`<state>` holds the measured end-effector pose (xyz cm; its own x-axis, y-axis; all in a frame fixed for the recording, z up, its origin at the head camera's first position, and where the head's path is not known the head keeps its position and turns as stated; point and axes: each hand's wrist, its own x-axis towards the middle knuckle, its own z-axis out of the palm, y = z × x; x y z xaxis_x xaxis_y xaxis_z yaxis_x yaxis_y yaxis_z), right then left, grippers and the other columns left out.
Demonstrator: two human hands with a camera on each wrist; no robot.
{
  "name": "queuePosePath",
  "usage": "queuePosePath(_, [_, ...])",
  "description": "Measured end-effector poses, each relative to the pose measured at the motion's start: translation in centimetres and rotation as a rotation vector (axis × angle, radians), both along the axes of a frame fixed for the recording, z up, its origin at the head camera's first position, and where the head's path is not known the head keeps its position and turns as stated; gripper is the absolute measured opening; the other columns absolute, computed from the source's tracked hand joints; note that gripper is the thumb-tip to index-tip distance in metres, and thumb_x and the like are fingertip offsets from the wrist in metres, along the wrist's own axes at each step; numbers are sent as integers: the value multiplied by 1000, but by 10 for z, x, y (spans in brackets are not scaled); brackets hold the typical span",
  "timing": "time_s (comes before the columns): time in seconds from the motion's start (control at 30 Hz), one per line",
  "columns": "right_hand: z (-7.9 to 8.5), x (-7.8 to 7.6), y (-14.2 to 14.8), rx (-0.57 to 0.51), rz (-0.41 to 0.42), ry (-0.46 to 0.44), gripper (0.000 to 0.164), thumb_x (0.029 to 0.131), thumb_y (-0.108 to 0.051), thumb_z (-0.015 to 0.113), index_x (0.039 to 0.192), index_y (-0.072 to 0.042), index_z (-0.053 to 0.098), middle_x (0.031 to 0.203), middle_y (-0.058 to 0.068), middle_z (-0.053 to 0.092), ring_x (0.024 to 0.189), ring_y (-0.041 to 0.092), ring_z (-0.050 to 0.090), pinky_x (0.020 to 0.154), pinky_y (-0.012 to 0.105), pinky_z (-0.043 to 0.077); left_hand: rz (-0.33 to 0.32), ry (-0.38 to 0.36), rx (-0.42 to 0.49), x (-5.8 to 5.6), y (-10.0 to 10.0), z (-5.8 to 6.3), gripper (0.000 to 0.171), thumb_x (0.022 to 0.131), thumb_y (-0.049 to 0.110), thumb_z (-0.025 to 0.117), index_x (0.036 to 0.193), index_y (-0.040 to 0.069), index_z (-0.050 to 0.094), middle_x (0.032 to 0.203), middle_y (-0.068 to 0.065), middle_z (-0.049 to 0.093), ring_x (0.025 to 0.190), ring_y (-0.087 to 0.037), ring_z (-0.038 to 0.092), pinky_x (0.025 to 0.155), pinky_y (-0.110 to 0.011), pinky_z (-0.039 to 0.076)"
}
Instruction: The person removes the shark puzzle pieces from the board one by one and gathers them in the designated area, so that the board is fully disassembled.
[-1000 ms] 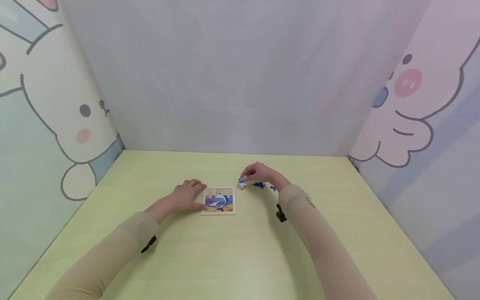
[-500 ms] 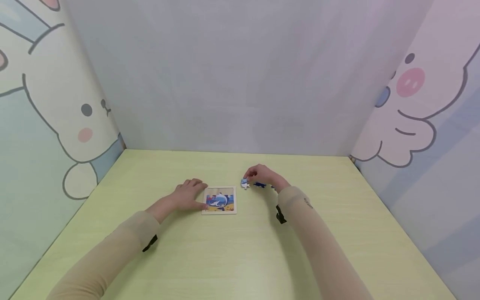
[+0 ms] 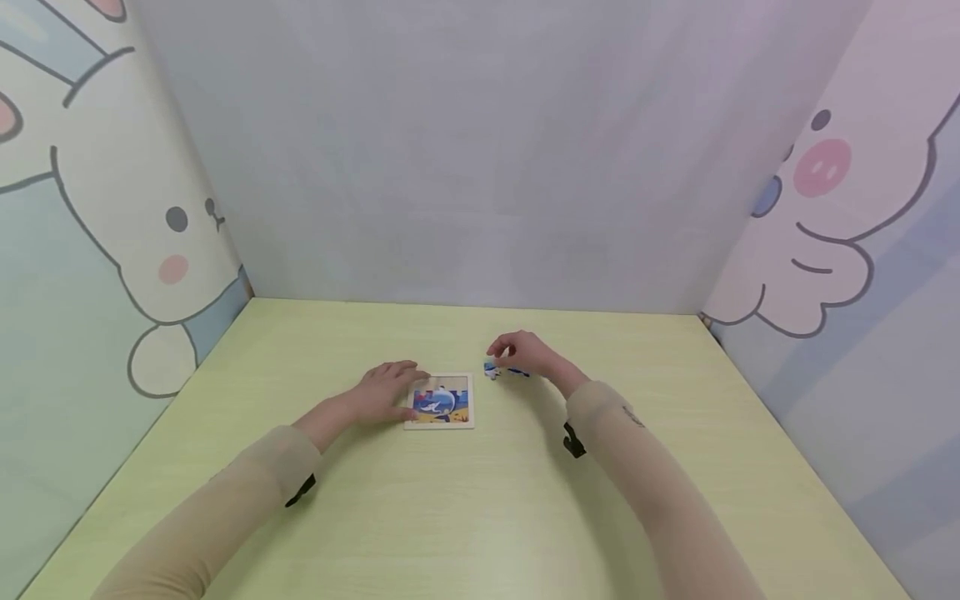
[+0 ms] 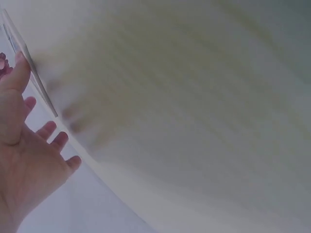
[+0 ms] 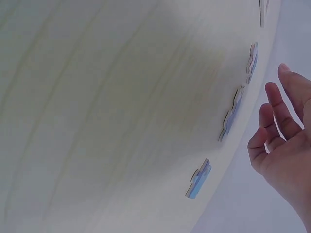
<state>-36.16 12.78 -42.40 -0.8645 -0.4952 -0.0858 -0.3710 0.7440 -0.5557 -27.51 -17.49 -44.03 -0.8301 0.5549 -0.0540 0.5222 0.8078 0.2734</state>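
A small square jigsaw puzzle in a white frame [image 3: 440,426] lies on the table, with a whale and sea picture in its lower part and a bare wooden strip along the top. My left hand [image 3: 382,393] rests at its left side, fingers spread, thumb [image 4: 18,73] on the frame's edge. My right hand [image 3: 527,353] hovers over loose puzzle pieces right of the frame, fingers loosely bent and holding nothing. A blue and white piece [image 3: 491,369] lies below its fingertips. A darker blue piece [image 3: 517,372] is partly hidden under that hand. The right wrist view shows a third piece [image 5: 199,179].
The pale yellow-green table [image 3: 450,517] reaches back to a plain grey curtain [image 3: 480,167]. Cartoon-printed panels stand at the left [image 3: 112,250] and right [image 3: 825,233].
My right hand has let go of the blue and white piece and shifted a little right, over the other pieces. My left fingers have slid slightly right, onto the frame's upper left corner.
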Motion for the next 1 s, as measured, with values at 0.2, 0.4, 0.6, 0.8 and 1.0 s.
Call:
queuePosePath(0.2, [2, 13, -6, -12, 28, 59, 25, 86, -18, 70, 111, -13, 67, 106, 0, 64, 93, 19, 51, 79, 32, 44, -92, 3, -15, -2, 1, -1, 60, 90, 40, 61, 142, 18, 41, 151, -18, 30, 136, -43, 27, 106, -62, 23])
queuePosePath(0.4, [-2, 25, -9, -58, 82, 110, 31, 85, -18, 71, 115, -11, 66, 117, 6, 61, 107, 28, 53, 92, 42, 44, -113, -19, -27, -3, 0, -3, 53, 93, 38, 58, 141, 22, 43, 151, -19, 29, 136, -44, 26, 104, -64, 24])
queuePosePath(0.6, [-9, 36, -18, 19, 84, 180, 32, 84, -26, 72, 114, -18, 66, 124, 3, 58, 118, 25, 47, 101, 44, 38, -108, -58, -29, -2, 1, -1, 49, 93, 36, 57, 140, 28, 43, 152, -18, 26, 136, -44, 25, 104, -65, 23])
queuePosePath(0.8, [-12, 48, -29, 75, 126, 230, 35, 81, -32, 74, 114, -21, 66, 125, 2, 59, 119, 27, 47, 98, 49, 38, -111, -66, -41, -2, 2, 2, 48, 94, 36, 57, 140, 29, 44, 152, -18, 26, 136, -44, 24, 103, -66, 23])
queuePosePath(1.0, [-14, 54, -35, 115, 150, 249, 38, 78, -37, 76, 112, -22, 67, 126, 5, 58, 119, 32, 46, 95, 54, 39, -120, -66, -37, -3, 2, 2, 48, 94, 37, 57, 139, 29, 45, 152, -18, 26, 136, -44, 25, 102, -66, 24])
